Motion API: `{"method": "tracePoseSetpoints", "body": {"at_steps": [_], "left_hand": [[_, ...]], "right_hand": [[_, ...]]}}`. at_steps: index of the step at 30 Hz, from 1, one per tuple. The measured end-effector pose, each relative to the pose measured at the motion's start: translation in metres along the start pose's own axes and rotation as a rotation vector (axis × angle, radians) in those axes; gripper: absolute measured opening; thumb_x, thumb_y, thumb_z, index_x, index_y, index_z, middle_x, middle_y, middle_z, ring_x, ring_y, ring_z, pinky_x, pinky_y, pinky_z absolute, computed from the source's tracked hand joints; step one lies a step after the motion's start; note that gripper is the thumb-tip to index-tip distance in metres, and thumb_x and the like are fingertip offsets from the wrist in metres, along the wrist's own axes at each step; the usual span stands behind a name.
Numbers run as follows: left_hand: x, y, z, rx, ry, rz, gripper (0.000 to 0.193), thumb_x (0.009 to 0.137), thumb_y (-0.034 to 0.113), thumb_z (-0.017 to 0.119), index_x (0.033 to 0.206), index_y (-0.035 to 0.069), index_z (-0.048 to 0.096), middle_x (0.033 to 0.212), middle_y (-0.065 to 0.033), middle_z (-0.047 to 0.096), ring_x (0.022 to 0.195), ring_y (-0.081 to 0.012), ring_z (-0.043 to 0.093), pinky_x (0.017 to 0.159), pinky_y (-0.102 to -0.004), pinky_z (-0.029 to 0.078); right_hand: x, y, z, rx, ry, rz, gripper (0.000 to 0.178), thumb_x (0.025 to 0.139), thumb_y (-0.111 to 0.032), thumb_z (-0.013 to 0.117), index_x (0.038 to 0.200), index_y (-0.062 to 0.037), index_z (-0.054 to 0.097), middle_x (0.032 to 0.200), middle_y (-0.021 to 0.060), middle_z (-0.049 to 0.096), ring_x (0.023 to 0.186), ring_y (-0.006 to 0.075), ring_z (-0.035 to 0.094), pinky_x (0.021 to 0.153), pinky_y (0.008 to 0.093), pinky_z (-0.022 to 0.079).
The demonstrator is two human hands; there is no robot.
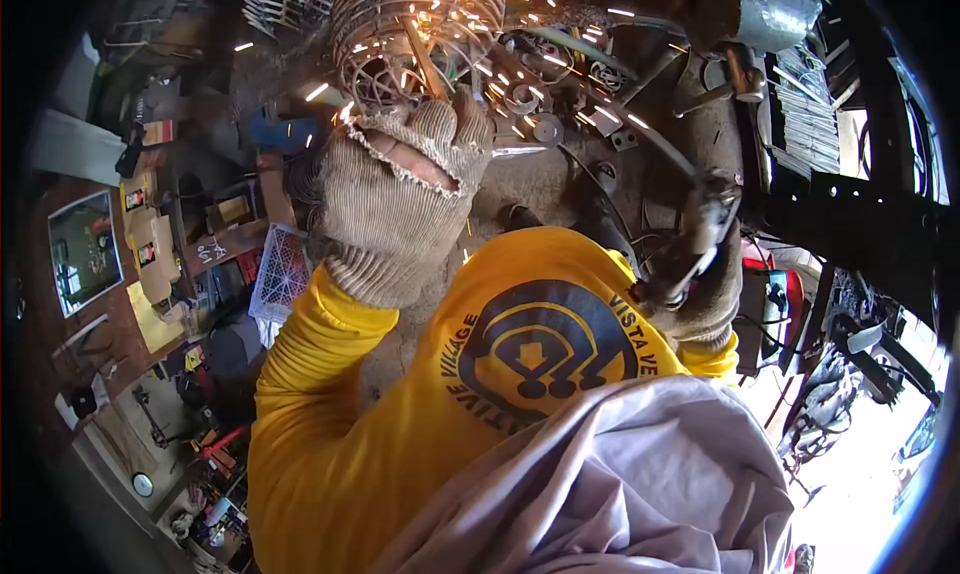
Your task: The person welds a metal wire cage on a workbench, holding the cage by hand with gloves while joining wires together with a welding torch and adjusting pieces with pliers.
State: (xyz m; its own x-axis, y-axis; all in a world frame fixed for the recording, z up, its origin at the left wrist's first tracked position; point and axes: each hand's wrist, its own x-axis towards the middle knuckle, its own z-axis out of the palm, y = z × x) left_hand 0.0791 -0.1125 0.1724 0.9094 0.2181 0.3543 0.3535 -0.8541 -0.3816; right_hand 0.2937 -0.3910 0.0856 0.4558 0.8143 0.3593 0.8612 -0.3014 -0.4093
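My left hand (395, 199) wears a grey knitted work glove, torn open across the knuckles. Its fingers curl around a rust-brown metal strip (424, 62) that points up into a rounded cage of bent metal rods (362, 62). Orange sparks fly from the cage and scatter to the right and over the glove. On the right, my gloved right hand (712, 299) wraps around a dark clamp-like metal tool (700, 242), smeared by motion. From the tool's upper end a long thin bar appears to run up and left toward the sparks.
Metal scraps and round parts (545, 129) lie on the ground beyond my knees. What looks like a hammer (743, 74) rests at a metal cylinder (775, 14), near stacked rods (805, 124). To the left are a white plastic crate (279, 274) and a brown cluttered bench (75, 189).
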Motion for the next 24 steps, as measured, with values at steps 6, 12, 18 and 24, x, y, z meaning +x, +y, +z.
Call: {"method": "tracePoseSetpoints", "body": {"at_steps": [6,12,18,24], "left_hand": [[0.025,0.010,-0.016,0.064,-0.037,-0.019,0.036,0.083,0.022,0.066,0.118,0.016,0.072,0.098,-0.0037,0.065,0.087,-0.0234,0.067,0.072,-0.0417,0.052],[0.023,0.015,-0.018,0.111,-0.195,-0.057,0.044,0.086,0.029,0.058,0.123,0.007,0.066,0.099,-0.0073,0.066,0.090,-0.0266,0.066,0.086,-0.0428,0.052],[0.016,0.010,-0.013,0.030,-0.230,-0.082,0.050,0.087,0.033,0.057,0.129,0.005,0.064,0.095,-0.0100,0.062,0.094,-0.0285,0.064,0.094,-0.0434,0.051],[0.026,0.016,-0.022,0.046,-0.105,-0.058,0.047,0.074,0.015,0.073,0.121,0.016,0.071,0.092,-0.0013,0.063,0.087,-0.0234,0.065,0.074,-0.0446,0.052]], "right_hand": [[-0.008,-0.001,-0.005,0.665,-0.013,0.372,0.122,0.062,-0.033,0.092,0.156,0.0061,0.025,0.152,0.0215,0.047,0.140,0.0299,0.047,0.115,0.0380,0.036],[-0.008,0.016,0.002,0.464,0.122,0.354,0.127,0.058,-0.035,0.094,0.156,0.0084,0.024,0.144,0.0251,0.052,0.131,0.0311,0.056,0.108,0.0386,0.045],[0.051,0.028,0.013,0.306,0.132,0.181,0.125,0.056,-0.041,0.096,0.154,0.0036,0.031,0.114,0.0239,0.065,0.101,0.0398,0.068,0.084,0.0442,0.058],[0.098,0.012,0.001,0.102,0.005,0.083,0.113,0.064,-0.035,0.090,0.155,-0.0008,0.032,0.116,0.0179,0.065,0.102,0.0375,0.064,0.082,0.0468,0.057]]}}
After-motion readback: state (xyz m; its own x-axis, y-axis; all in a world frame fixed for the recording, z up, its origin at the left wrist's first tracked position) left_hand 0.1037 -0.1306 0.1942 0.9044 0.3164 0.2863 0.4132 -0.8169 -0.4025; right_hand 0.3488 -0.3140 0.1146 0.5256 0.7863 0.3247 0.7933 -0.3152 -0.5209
